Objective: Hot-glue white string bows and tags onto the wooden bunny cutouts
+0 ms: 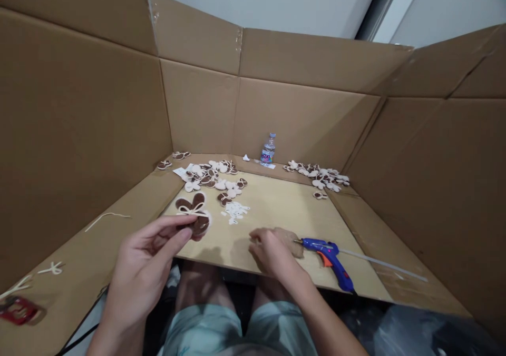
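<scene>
Between the thumb and fingers of my left hand [144,264] is a brown bunny-shaped felt patch [196,200] with pale edging and a cream string bow across it. It is held up above the near left of the board. My right hand [272,250] rests low over the board, fingers curled down and closed; whatever they may hold is hidden. Beside it lies a brown pad [290,240], partly covered by that hand. A blue glue gun [328,253] with an orange trigger lies on its side, its nozzle over the pad and a long glue stick in its back.
White small pieces [236,211] lie mid-board. Behind them is a heap of bunny patches [209,174]; another pile [322,176] sits back right. A bottle [268,149] stands by the cardboard wall [308,114]. At left are string bows [53,268] and a red object [19,310].
</scene>
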Tool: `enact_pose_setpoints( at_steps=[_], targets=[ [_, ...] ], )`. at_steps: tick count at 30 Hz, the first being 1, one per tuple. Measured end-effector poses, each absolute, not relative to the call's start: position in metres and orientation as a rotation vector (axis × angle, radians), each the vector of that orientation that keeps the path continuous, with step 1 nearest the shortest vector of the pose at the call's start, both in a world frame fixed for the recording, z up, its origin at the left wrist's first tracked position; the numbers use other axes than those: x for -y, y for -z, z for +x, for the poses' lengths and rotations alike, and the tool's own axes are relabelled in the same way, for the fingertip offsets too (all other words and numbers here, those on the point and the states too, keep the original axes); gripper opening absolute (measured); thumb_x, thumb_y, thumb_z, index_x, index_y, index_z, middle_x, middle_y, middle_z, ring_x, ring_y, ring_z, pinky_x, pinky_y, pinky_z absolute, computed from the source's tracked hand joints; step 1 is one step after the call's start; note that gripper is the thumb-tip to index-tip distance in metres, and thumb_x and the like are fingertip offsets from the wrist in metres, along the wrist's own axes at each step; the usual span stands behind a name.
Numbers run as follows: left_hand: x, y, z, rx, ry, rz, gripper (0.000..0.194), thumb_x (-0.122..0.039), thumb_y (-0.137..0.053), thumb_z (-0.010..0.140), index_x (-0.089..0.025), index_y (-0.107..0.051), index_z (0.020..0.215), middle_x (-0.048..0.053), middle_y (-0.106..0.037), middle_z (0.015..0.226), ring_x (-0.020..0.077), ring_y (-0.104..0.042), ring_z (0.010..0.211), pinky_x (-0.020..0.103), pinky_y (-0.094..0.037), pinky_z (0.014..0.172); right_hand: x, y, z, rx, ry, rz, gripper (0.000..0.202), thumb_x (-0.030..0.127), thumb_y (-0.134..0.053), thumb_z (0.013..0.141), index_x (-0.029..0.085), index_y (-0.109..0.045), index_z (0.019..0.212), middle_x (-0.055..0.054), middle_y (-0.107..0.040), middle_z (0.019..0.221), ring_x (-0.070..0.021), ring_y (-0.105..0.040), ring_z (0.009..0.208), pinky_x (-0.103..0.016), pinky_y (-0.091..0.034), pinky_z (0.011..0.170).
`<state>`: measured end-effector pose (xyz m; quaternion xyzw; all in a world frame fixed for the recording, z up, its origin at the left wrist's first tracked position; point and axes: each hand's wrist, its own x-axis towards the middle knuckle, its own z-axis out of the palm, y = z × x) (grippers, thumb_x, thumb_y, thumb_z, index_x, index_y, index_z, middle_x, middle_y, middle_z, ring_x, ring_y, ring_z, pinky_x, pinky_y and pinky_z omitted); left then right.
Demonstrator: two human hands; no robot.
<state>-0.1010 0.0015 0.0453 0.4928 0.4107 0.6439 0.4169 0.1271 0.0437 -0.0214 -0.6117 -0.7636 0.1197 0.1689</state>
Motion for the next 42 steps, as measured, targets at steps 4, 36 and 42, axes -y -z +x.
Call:
enact_pose_setpoints(
  at_steps=[4, 36, 42],
  targets=[
    [-0.004, -0.044, -0.101, -1.079, -1.549, 1.307, 0.017, -0.024, -0.072, 0.076, -0.021, -0.074, 0.093, 0.003, -0.075, 0.089, 0.0177, -0.07, 0.079, 0.024, -0.056, 0.074, -0.092, 0.022, 0.102, 2.251, -0.307, -1.725, 0.021, 0.013, -0.053, 0.085, 0.013, -0.064, 0.104, -0.012, -0.069, 0.101, -0.0197, -0.063, 0.093, -0.024, -0.042, 0.077],
    [-0.028, -0.035, -0.078, -1.027, -1.393, 1.305, 0.015, -0.023, -0.069, 0.079, -0.018, -0.075, 0.092, 0.003, -0.076, 0.09, 0.0154, -0.071, 0.077, 0.021, -0.058, 0.073, -0.058, 0.001, 0.108, 1.125, -1.238, -0.989, 0.034, 0.042, -0.078, 0.066, 0.016, -0.065, 0.083, -0.008, -0.075, 0.076, -0.0188, -0.071, 0.071, -0.032, -0.057, 0.071],
    [-0.02, -0.036, -0.068, -0.978, -1.398, 1.309, 0.017, -0.023, -0.07, 0.079, -0.02, -0.075, 0.094, 0.004, -0.076, 0.096, 0.0169, -0.071, 0.083, 0.021, -0.058, 0.074, -0.029, -0.013, 0.11, 1.004, -1.3, -0.785, 0.015, 0.025, -0.08, 0.068, 0.016, -0.072, 0.076, -0.003, -0.073, 0.071, -0.0109, -0.067, 0.067, -0.019, -0.052, 0.064]
  ],
)
